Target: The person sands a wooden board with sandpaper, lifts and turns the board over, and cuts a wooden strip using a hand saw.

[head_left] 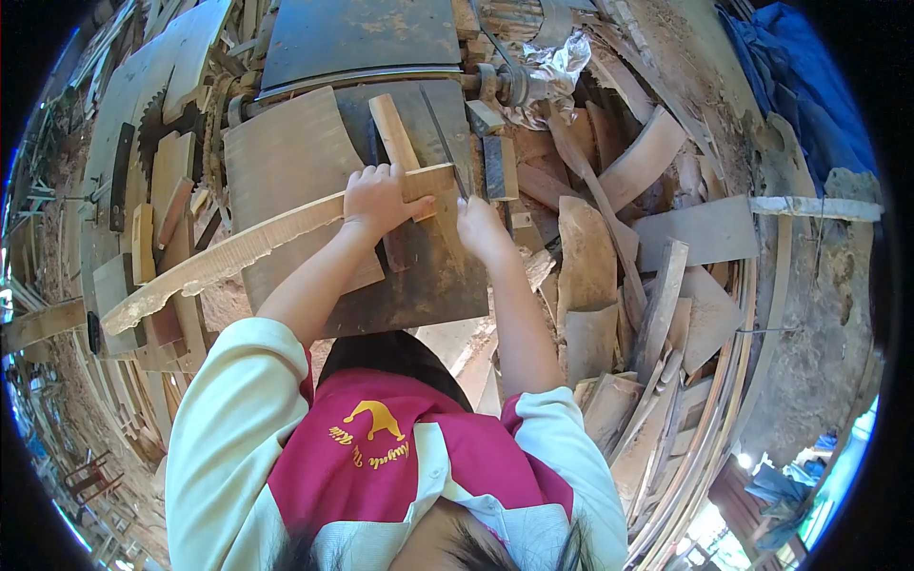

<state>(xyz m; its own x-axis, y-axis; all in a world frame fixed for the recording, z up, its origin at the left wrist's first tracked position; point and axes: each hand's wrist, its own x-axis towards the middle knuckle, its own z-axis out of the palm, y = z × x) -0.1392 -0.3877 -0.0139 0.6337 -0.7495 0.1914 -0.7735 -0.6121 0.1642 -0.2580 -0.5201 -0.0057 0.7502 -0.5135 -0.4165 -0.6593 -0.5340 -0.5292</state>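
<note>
My left hand [375,202] is closed over a long curved wooden board [243,240] with a rough, bark-like lower edge. The board slants across the metal machine table [419,285], its left end reaching past the table. In my right hand [482,228] is a long, thin, dark blade-like tool [439,127], pointing away from me. Its shaft crosses the board's right end; the grip is hidden in my fingers. A short wooden bar [392,128] lies beyond my left hand, partly under the board. A wide flat plank [286,152] rests beneath on the table.
Behind the table stands another dark metal plate [357,38], with a belt and pulley [514,84] at its right. Wooden offcuts [657,157] are heaped on the right. A toothed circular saw blade [150,131] shows at the left. A blue tarp [790,76] hangs far right.
</note>
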